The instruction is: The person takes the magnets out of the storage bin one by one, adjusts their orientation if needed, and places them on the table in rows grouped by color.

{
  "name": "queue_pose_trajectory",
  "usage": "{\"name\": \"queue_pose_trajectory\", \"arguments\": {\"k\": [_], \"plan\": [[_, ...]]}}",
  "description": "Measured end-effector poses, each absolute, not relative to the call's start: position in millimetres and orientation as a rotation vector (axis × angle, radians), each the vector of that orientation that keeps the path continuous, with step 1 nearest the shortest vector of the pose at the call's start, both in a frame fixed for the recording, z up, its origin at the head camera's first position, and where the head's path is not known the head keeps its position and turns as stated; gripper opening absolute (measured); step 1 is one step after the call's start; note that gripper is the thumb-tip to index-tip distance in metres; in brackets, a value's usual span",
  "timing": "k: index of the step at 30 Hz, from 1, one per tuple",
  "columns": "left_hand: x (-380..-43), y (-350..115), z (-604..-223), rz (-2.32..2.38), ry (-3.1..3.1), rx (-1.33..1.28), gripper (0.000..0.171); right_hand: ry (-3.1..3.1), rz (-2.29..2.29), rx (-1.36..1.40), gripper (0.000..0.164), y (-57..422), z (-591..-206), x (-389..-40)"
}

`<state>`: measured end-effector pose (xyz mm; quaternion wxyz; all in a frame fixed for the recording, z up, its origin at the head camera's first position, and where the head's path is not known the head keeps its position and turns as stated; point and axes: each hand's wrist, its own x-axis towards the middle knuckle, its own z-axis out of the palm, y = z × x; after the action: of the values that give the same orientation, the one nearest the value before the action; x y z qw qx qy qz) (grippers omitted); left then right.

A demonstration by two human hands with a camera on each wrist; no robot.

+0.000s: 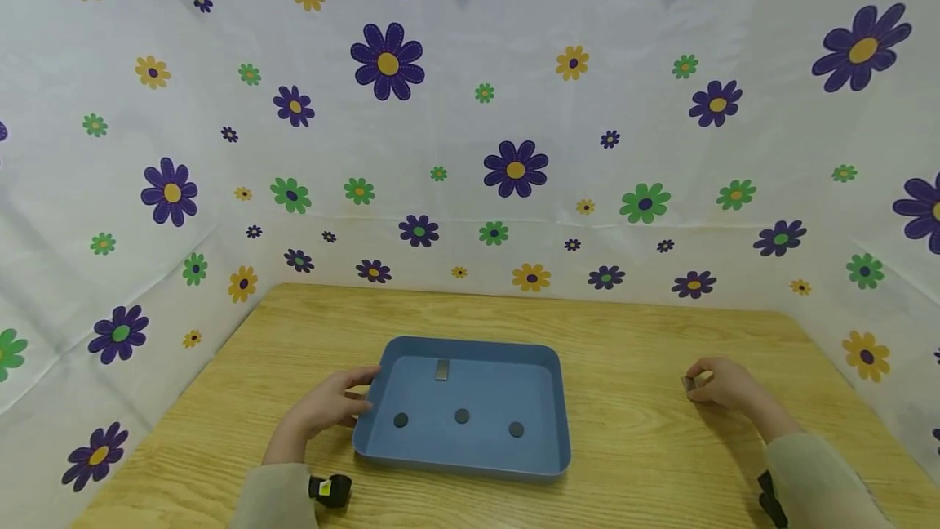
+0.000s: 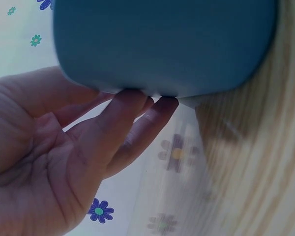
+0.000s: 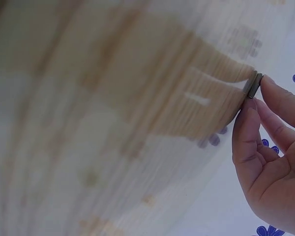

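Note:
A shallow blue tray (image 1: 463, 468) lies on the wooden table in the head view. Three dark round discs, the middle one (image 1: 462, 415) among them, sit in a loose row on its floor. Behind them lies a small grey rectangular piece (image 1: 442, 370). Against the tray's left wall rest the fingers of my left hand (image 1: 323, 408); the left wrist view shows the fingertips touching that wall from outside. Off to the right of the tray, my right hand (image 1: 727, 388) pinches a small flat grey rectangular piece (image 3: 254, 85) between thumb and fingers, low at the tabletop.
The wood-grain table (image 1: 624, 431) runs back to a white curtain (image 1: 455, 121) printed with purple, yellow and green flowers, which also encloses both sides. A black wrist strap device (image 1: 334, 491) sits at the left sleeve, another (image 1: 771, 499) at the right.

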<state>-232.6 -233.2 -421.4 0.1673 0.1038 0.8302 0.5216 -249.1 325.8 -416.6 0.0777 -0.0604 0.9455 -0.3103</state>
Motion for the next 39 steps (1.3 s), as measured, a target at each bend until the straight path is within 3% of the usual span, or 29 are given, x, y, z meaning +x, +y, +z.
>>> {"name": "queue_pose_trajectory", "arguments": {"k": [6,16,39], "plan": [[-232.4,-233.2,-421.5,1.491,2.353,0.287,0.056,2.816,-0.938,-0.164,0.03,326.0,-416.6,-249.6],[-233.4,-232.8,-420.1,1.482,2.357,0.313,0.055,2.809,-0.913,-0.121,0.058,330.8,-409.1,-245.3],[-233.6,-234.6,-422.5,1.474,2.371,0.33,0.054,2.788,-1.028,-0.355,0.041,260.1,-384.0,-241.4]]}}
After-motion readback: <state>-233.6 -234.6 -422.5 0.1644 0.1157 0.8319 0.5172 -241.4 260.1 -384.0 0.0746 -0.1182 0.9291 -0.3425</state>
